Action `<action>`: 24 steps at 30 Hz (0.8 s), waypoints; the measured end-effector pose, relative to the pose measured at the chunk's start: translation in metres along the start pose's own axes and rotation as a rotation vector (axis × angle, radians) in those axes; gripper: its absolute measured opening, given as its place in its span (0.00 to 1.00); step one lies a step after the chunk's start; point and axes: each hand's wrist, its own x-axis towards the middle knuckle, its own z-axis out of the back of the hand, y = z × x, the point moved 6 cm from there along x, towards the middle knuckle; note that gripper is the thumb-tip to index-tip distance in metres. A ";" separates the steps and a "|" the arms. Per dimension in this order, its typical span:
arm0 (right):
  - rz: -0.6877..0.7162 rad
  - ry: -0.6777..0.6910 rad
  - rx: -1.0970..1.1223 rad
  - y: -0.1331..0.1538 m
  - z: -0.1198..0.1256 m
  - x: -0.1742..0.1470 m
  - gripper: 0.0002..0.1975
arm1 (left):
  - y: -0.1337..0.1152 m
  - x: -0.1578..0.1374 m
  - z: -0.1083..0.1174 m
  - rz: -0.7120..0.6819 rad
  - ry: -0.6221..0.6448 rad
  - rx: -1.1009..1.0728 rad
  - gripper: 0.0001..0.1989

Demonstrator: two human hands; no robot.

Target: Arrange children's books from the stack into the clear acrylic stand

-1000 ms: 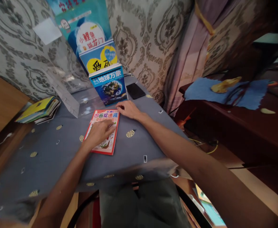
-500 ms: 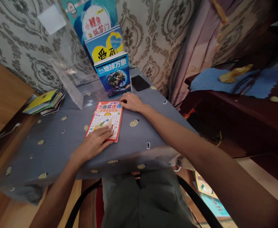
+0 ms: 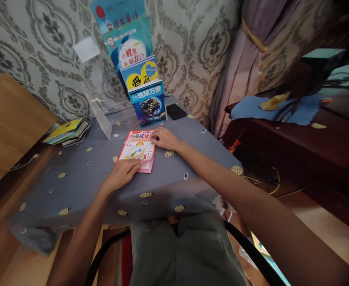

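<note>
A thin red-and-white children's picture book [image 3: 137, 147] lies at a slight slant on the cloth-covered table. Its lower edge is raised, and a pink sheet or book shows underneath. My left hand [image 3: 123, 173] grips the lower left edge, fingers over the cover and thumb low beside the pink part. At the upper right edge, my right hand [image 3: 166, 139] pinches the book between thumb and curled fingers, hiding part of the title. Just beyond, a blue book with a globe [image 3: 149, 105] stands upright in front of several other books.
A clear plastic stand [image 3: 104, 119] is left of the upright books, a black phone [image 3: 176, 111] right of them. Several stacked booklets [image 3: 68, 130] lie at the table's left end. A dark red table [image 3: 260, 131] with a blue cloth [image 3: 245, 108] stands to the right.
The picture book's lower edge has come up, exposing pink beneath it. My left hand has moved from lying on the cover to its lower edge. The view has shifted with my head.
</note>
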 end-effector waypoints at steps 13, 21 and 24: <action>0.081 0.156 -0.066 0.048 -0.022 -0.042 0.36 | 0.006 -0.013 -0.017 -0.061 -0.113 -0.134 0.16; 0.065 0.208 -0.016 0.066 -0.016 -0.075 0.43 | 0.036 -0.004 -0.011 -0.031 -0.143 -0.179 0.15; 0.044 0.218 0.018 0.066 -0.014 -0.076 0.44 | 0.062 0.005 -0.006 0.091 -0.225 -0.068 0.15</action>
